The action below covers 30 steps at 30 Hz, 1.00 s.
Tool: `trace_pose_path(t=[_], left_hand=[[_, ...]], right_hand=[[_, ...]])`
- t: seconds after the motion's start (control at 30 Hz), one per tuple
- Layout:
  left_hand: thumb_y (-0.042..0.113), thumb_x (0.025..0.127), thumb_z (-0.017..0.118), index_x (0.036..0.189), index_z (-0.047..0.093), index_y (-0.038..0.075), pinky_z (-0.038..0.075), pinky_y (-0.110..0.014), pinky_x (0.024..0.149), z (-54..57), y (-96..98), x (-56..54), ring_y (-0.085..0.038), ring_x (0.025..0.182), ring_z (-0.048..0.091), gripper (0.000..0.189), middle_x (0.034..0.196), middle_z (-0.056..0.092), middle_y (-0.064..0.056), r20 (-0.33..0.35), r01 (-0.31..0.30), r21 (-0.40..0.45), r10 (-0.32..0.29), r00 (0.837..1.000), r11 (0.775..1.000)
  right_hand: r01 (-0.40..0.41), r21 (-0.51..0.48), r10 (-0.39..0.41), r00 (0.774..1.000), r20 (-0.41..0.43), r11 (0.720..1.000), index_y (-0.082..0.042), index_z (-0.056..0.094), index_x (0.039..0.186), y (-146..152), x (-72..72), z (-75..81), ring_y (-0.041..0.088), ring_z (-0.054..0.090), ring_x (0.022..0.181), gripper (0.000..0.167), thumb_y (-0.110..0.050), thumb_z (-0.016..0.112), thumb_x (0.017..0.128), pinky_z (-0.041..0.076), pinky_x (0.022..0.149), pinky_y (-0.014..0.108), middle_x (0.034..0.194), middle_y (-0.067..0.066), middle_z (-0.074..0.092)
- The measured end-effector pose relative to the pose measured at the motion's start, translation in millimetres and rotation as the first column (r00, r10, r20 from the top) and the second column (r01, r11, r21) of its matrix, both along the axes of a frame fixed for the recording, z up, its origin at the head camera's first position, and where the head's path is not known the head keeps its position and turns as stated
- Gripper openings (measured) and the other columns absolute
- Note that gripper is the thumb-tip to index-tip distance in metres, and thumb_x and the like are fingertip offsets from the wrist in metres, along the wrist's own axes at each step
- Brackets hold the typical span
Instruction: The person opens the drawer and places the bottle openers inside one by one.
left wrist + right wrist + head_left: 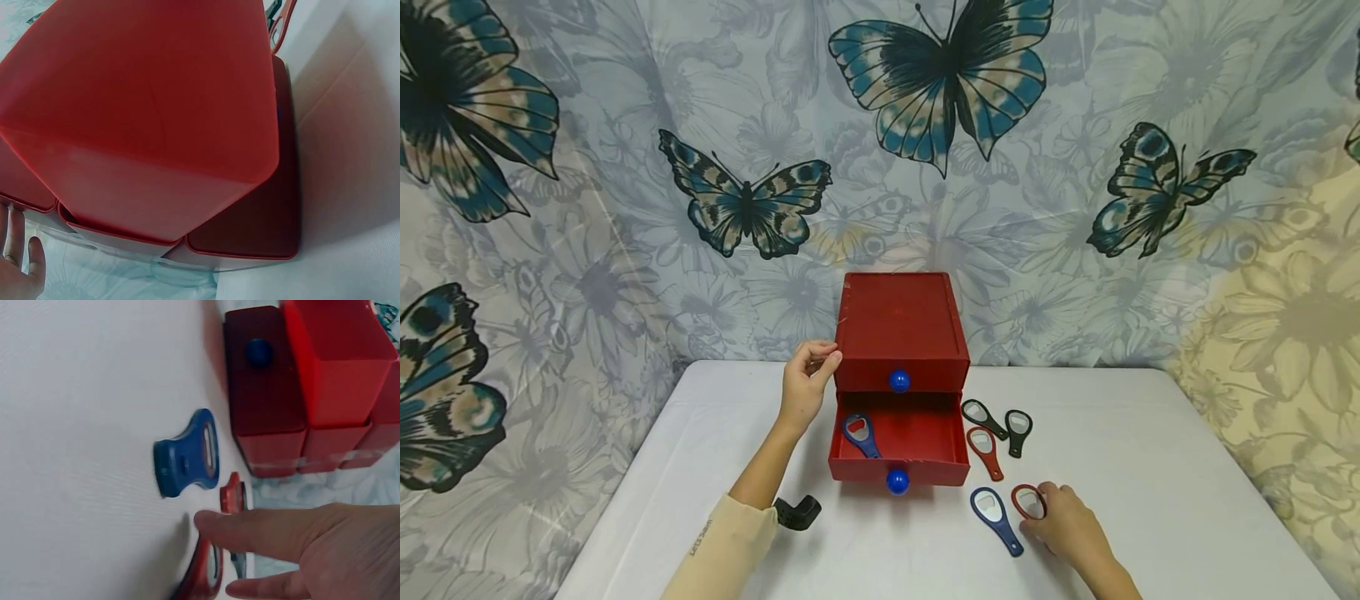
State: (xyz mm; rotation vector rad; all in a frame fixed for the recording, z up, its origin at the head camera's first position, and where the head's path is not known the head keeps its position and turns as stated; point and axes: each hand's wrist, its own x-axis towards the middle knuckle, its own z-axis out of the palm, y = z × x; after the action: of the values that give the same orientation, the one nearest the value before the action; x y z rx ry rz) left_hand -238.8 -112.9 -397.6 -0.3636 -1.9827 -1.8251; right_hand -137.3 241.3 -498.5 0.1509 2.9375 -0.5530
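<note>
A red two-drawer cabinet point(901, 317) has its lower drawer point(917, 472) pulled out, with a blue bottle opener point(866, 442) lying inside. My left hand point(805, 387) touches the cabinet's upper left side with its fingertips; in the left wrist view its fingers look fairly straight. My right hand point(1071, 529) holds a red bottle opener point(1017, 500) between thumb and fingers, low over the table; the handle is hidden under the hand. Just left of it lies another blue bottle opener point(997, 518).
To the right of the drawer lie a second red bottle opener point(987, 457) and two black ones, one point(984, 419) near the cabinet and one point(1018, 429) farther right. Behind the white table point(1112, 417) hangs a butterfly-patterned cloth point(745, 308).
</note>
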Motion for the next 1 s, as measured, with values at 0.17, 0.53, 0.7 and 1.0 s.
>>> trace_pose_path(t=[0.17,0.53,0.7,1.0], left_hand=[[0.0,0.091,0.062,0.103,0.06,-0.016,0.048,-0.016,0.085,0.3,-0.5,-0.1,0.003,0.091,0.058,0.02,0.112,0.057,-0.031,0.007,0.0,0.003,0.0,1.0,1.0],[0.0,0.092,0.062,0.103,0.06,-0.016,0.048,-0.014,0.084,-0.1,-1.3,-0.1,0.003,0.092,0.058,0.02,0.113,0.057,-0.032,0.01,0.003,0.003,-0.003,1.0,1.0],[-0.001,0.091,0.062,0.103,0.06,-0.016,0.049,-0.015,0.084,-0.2,-1.0,0.1,0.003,0.092,0.058,0.02,0.112,0.057,-0.032,0.002,0.006,0.007,-0.006,1.0,1.0],[-0.002,0.091,0.061,0.103,0.059,-0.017,0.049,-0.016,0.083,-0.9,-0.1,-0.2,0.004,0.091,0.058,0.019,0.111,0.057,-0.032,0.0,0.007,0.003,-0.007,1.0,1.0]], right_hand=[[0.002,0.018,-0.002,1.0,-0.006,1.0,0.017,0.058,0.107,0.5,-0.9,-3.4,0.03,0.063,0.077,0.054,-0.012,0.084,0.07,0.053,0.07,0.049,0.085,0.019,0.063],[-0.013,-0.001,0.013,0.997,-0.074,1.0,0.001,0.059,0.074,1.4,4.8,-0.8,0.019,0.05,0.06,0.015,-0.001,0.072,0.067,0.043,0.054,0.036,0.063,0.005,0.057],[-0.012,0.04,0.015,0.998,-0.067,0.999,0.003,0.058,0.074,1.0,7.0,-1.3,0.021,0.053,0.06,0.014,0.0,0.071,0.068,0.046,0.055,0.039,0.064,0.007,0.058],[0.011,0.005,-0.011,0.997,-0.079,1.0,0.0,0.058,0.067,1.5,8.0,-2.8,0.018,0.05,0.056,0.018,-0.005,0.075,0.07,0.042,0.052,0.035,0.059,0.004,0.056]])
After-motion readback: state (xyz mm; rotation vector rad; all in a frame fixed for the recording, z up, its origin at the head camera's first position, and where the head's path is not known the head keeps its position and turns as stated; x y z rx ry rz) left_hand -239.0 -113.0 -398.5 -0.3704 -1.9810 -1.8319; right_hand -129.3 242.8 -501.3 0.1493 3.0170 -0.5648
